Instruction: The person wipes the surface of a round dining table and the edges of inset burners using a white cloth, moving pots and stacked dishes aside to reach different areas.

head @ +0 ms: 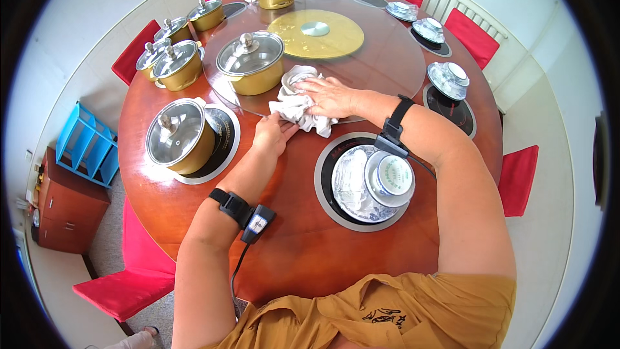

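My right hand (329, 97) lies spread on a crumpled white cloth (293, 102), pressing it onto the near edge of the round glass turntable (387, 72). Beside the cloth, my left hand (277, 132) touches the turntable's rim, its fingers partly under the edge and cloth. A gold pot with a glass lid (252, 70) stands on the glass just left of the cloth. Nearer me, plastic-wrapped blue-and-white tableware (356, 186) with an upturned bowl (393, 174) rests on a round black hot plate (327, 189), below my right forearm.
Another lidded gold pot (177, 140) overlaps a hot plate (225, 126) at the left. Several more gold pots (179, 70) line the table's far left. Wrapped table settings (448, 80) sit along the right side. Red chairs (472, 36) surround the wooden table (290, 252). A blue rack (87, 145) stands left.
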A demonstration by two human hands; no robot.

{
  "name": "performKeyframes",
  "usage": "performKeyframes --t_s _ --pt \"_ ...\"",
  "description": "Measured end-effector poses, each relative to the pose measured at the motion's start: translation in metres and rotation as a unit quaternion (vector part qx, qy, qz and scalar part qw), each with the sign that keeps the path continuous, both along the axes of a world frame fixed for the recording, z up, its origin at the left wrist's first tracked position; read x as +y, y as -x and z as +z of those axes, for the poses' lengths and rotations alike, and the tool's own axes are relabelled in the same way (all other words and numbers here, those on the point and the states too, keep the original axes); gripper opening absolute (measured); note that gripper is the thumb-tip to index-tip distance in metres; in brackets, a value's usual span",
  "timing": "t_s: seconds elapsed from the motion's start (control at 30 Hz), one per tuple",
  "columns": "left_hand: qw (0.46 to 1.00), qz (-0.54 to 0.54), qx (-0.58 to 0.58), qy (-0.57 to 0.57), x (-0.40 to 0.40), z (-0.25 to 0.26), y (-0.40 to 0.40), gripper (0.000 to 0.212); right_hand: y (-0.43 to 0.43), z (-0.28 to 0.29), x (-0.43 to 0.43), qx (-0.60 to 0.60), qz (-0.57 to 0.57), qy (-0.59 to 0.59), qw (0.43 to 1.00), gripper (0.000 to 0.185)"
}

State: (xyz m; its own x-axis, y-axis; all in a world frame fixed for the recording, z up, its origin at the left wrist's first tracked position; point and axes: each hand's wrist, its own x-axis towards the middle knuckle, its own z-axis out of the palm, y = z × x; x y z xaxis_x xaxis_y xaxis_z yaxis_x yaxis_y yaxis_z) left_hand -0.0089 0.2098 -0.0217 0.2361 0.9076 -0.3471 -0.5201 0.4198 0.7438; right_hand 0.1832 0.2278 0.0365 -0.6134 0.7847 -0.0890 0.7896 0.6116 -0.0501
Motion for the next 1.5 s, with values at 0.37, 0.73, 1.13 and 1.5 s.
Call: performKeyframes --t_s 0.37,0.73,1.13,1.5 --pt "0.995 -0.033 0.091 0.025 -0.002 0.012 0.009 0.032 -0.15 -0.009 0.034 0.034 -0.32 -0.05 0.945 0.04" --pt "0.993 0.119 0.011 0.004 0.015 -0.001 0.045 0.041 -0.15 -0.031 -0.006 0.064 -0.241 -0.176 0.952 0.049" --pt "1.0 -0.001 0.005 -0.01 -0.014 0.0 -0.007 0.026 -0.039 -0.019 -0.028 0.082 0.032 -0.12 0.989 0.043" --pt "0.999 0.053 0.008 0.009 -0.004 0.005 0.012 0.027 -0.216 -0.029 -0.01 -0.102 -0.262 -0.17 0.945 0.036"
